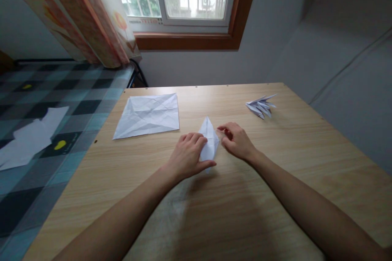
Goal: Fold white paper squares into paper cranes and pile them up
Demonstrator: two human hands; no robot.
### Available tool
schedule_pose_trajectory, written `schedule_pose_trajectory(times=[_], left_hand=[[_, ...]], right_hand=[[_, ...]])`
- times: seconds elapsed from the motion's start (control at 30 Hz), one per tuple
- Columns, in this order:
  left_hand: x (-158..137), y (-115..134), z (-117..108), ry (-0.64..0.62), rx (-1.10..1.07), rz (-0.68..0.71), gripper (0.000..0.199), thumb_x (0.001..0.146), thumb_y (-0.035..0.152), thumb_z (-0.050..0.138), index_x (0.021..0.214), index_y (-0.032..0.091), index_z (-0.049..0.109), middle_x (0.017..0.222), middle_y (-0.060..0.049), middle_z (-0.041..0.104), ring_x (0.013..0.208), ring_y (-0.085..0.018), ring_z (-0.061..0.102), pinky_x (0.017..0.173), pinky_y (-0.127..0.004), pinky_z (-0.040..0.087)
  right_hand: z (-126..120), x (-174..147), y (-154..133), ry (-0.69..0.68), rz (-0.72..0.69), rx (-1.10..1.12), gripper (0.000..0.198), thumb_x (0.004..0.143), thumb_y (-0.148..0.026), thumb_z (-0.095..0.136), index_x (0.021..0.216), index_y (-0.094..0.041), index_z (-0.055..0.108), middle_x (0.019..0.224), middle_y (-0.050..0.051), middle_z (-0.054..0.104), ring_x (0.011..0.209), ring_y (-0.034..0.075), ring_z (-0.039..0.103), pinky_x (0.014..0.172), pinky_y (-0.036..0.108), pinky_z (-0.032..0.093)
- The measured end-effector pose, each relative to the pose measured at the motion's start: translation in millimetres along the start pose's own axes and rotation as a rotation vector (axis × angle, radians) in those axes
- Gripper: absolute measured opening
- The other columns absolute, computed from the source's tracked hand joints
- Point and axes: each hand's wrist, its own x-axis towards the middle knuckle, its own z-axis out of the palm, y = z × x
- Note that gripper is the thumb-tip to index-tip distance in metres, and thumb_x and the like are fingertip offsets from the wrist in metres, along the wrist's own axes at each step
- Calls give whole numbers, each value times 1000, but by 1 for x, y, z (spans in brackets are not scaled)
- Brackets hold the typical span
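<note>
A white sheet of paper [209, 147], folded into a pointed kite shape, lies on the wooden table with its tip facing the window. My left hand [191, 153] presses it down from the left: the fingers rest on its left side and the thumb stretches across its near end, hiding part of it. Close beside the paper's right corner is my right hand [235, 139]. Its fingers are loosely curled, with a small gap between thumb and index finger and nothing visible in them.
On the table [294, 163], a creased flat paper sheet [148, 115] lies at the back left. A spiky bundle of folded paper [261, 107] sits at the back right. To the left, loose white papers [33, 138] lie on a checked bed cover [76, 147]. A wall stands behind.
</note>
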Motion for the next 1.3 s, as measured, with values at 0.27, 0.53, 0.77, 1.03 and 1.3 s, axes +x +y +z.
schedule_pose_trajectory(times=[0.27,0.53,0.77,1.03,1.3], left_hand=[[1,-7,-2,28,-66,16,30,82,16,50,111,19,60,117,-9,65,109,-26,56,96,-44,41],[6,-21,-2,67,-242,-3,29,80,16,55,107,19,66,111,-8,69,105,-24,60,94,-41,45],[7,-23,3,231,-385,-173,15,89,23,57,99,17,66,78,-3,66,77,-18,61,74,-32,48],[3,-21,9,247,-188,-74,34,83,15,60,117,19,60,117,-10,60,91,-20,62,83,-37,52],[4,-20,2,373,-164,-76,18,94,25,53,89,20,70,107,-8,69,106,-25,59,95,-45,46]], right_hand=[[-2,-4,-5,-130,-349,-184,22,82,-12,58,96,-23,71,110,8,68,106,26,56,94,45,43],[-3,0,-3,-119,-144,-56,15,88,-16,58,76,-19,67,84,7,69,84,21,59,82,37,44],[2,0,-10,-143,-42,-38,27,91,-22,57,64,-19,59,77,5,62,81,20,54,78,35,42],[4,-3,-12,-100,-46,-86,7,84,-17,65,91,-19,65,92,7,63,89,23,55,82,37,45],[-1,-6,-19,-157,-223,-127,28,88,-39,65,110,-21,66,119,11,64,112,28,53,97,46,40]])
